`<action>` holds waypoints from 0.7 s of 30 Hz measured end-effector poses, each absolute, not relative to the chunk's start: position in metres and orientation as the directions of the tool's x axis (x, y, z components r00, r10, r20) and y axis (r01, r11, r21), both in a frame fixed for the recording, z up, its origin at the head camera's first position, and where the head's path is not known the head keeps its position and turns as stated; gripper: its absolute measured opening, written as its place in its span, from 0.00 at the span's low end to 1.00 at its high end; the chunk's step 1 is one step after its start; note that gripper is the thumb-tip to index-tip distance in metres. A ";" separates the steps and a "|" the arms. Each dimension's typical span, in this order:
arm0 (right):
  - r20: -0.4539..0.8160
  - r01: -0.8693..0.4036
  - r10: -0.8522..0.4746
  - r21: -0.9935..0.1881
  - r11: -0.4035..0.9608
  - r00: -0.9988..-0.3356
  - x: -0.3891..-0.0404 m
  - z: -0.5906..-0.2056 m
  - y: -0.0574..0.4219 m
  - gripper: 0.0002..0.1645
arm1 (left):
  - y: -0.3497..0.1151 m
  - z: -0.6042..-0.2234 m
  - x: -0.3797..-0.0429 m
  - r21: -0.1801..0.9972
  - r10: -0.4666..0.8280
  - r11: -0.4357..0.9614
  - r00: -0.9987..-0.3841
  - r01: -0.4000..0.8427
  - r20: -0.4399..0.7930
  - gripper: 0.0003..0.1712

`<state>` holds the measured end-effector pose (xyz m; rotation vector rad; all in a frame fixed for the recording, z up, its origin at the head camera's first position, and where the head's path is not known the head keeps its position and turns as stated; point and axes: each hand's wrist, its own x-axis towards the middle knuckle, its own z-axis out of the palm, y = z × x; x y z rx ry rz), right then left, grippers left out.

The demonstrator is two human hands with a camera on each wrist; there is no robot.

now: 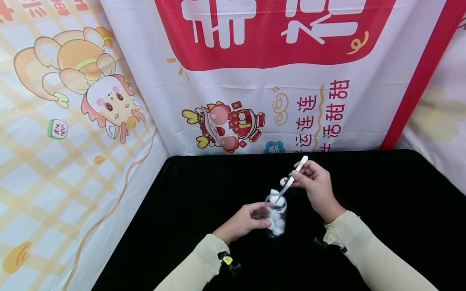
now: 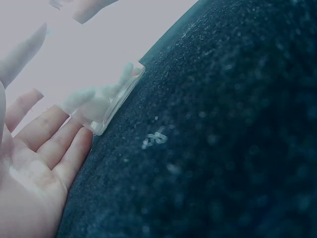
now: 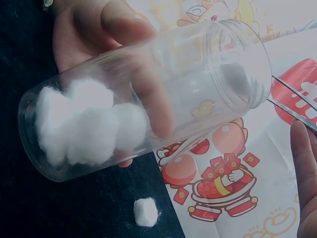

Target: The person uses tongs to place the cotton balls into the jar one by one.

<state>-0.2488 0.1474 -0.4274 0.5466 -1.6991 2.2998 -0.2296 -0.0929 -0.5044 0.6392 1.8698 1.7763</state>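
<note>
A clear jar [image 1: 282, 211] with several white cotton balls [image 3: 89, 124] at its bottom stands near the middle of the black table. My left hand [image 1: 245, 220] holds it from the left, thumb on the near side and fingers behind. In my right hand [image 1: 318, 189] I pinch metal tweezers [image 1: 289, 183], slanting down to the jar's mouth. One cotton ball [image 3: 235, 79] sits just inside that mouth, by the tweezer tips. The left wrist view shows the jar's base [image 2: 99, 121] beside my fingers, its upper part washed out by glare.
A loose cotton ball [image 1: 283, 182] lies on the black table cover [image 1: 204, 182] behind the jar, close to my right hand. Beyond the table's back edge hangs a printed white and red cloth [image 1: 233, 89]. A checked cartoon cloth [image 1: 73, 161] hangs at the left.
</note>
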 end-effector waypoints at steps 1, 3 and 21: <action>0.427 -0.396 -0.037 -0.866 -0.305 -0.904 -0.249 -0.427 0.147 0.09 | -0.093 -0.504 -0.230 0.999 0.631 0.047 -0.776 0.008 -0.023 0.27; 0.427 -0.395 -0.038 -0.864 -0.311 -0.903 -0.249 -0.428 0.147 0.09 | -0.093 -0.504 -0.230 0.999 0.632 0.045 -0.775 0.010 -0.021 0.27; 0.428 -0.403 -0.034 -0.873 -0.274 -0.903 -0.251 -0.428 0.148 0.10 | -0.093 -0.506 -0.230 0.999 0.636 0.040 -0.771 0.018 -0.011 0.27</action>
